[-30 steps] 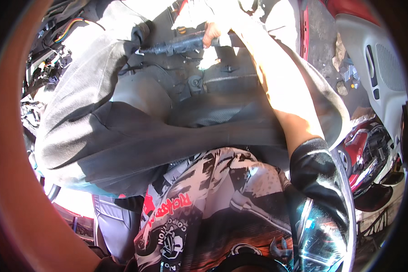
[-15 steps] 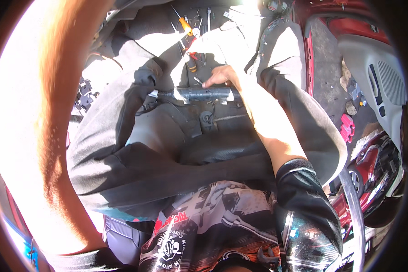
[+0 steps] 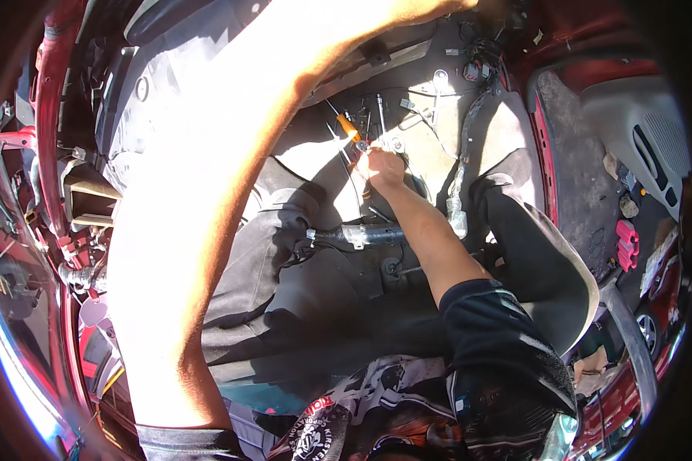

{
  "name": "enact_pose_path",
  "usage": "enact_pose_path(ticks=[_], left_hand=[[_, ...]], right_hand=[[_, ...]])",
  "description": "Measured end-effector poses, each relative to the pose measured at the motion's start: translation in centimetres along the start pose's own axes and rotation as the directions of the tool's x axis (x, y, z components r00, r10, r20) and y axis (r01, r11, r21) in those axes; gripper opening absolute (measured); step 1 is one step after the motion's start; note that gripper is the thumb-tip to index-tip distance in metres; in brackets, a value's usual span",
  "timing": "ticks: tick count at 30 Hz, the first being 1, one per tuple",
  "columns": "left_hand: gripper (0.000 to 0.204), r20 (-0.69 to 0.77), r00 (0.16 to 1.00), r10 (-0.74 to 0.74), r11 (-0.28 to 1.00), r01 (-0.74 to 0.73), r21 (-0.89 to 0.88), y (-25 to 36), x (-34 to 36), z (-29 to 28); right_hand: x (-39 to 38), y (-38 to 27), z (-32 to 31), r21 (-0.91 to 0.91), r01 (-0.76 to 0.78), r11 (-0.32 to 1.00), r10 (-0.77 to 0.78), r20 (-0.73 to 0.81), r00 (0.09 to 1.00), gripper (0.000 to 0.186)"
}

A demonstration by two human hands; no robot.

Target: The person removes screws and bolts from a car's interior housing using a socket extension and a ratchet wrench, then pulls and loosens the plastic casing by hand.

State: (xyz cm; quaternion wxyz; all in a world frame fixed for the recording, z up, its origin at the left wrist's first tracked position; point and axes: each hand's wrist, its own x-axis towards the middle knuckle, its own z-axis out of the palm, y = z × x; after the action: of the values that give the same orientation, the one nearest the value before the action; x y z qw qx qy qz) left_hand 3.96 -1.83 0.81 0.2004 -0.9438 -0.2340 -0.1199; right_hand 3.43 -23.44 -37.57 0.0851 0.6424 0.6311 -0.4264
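My right hand (image 3: 380,166) is down among hand tools on the car floor between my legs, its fingers curled closed. What it grips, if anything, is hidden under it; a bit of red shows beside the fingers. Just beyond it lie an orange-handled screwdriver (image 3: 349,127) and a slim metal bar (image 3: 381,112). My left arm stretches up and across to the far right, where my left hand (image 3: 447,8) meets the dark upper edge of the picture. Its fingers cannot be made out. Nearer me than the right hand, a black-wrapped tube (image 3: 370,234) lies crosswise.
A wrapped wiring harness (image 3: 463,165) runs along the floor's right side, with a loose connector (image 3: 406,104) beside the tools. To the right are the red door sill (image 3: 544,154), a grey door panel (image 3: 650,127) and a red plastic piece (image 3: 627,246) on the ground outside.
My right hand has gone from beside the black-wrapped tube forward to the tools and closed. My left arm has swung across to the far right. The whole view has shifted.
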Motion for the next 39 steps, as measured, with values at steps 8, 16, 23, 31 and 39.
enact_pose_path(ticks=[8, 16, 23, 31, 39], left_hand=[[0.022, -0.176, 0.982, -0.066, 0.998, 0.064, -0.018, 0.6, -0.8, 0.4], [0.023, -0.090, 0.985, -0.150, 0.987, 0.144, -0.074, 2.2, -0.7, -1.0], [0.018, -0.241, 0.949, -0.203, 0.974, 0.170, -0.152, 1.6, -2.0, -0.2], [0.038, -0.262, 0.935, -0.240, 0.958, 0.185, -0.219, 1.7, -1.9, 1.4], [0.037, -0.058, 0.987, -0.148, 0.981, 0.140, -0.132, 0.5, -1.1, 1.4]], right_hand=[[-1.5, 4.2, -4.4, 0.542, -0.067, 0.838, -0.186, 0.397, 0.899, 0.019], [-8.3, 5.4, -27.4, 0.636, 0.131, 0.761, -0.064, -0.128, 0.990, 0.021], [-16.3, -0.1, -39.9, 0.783, 0.395, 0.480, -0.134, -0.379, 0.916, 0.048], [-15.0, -1.2, -40.9, 0.782, 0.351, 0.514, -0.112, -0.345, 0.932, 0.047], [-14.9, -1.4, -41.0, 0.851, 0.275, 0.448, -0.129, -0.243, 0.962, 0.049]])
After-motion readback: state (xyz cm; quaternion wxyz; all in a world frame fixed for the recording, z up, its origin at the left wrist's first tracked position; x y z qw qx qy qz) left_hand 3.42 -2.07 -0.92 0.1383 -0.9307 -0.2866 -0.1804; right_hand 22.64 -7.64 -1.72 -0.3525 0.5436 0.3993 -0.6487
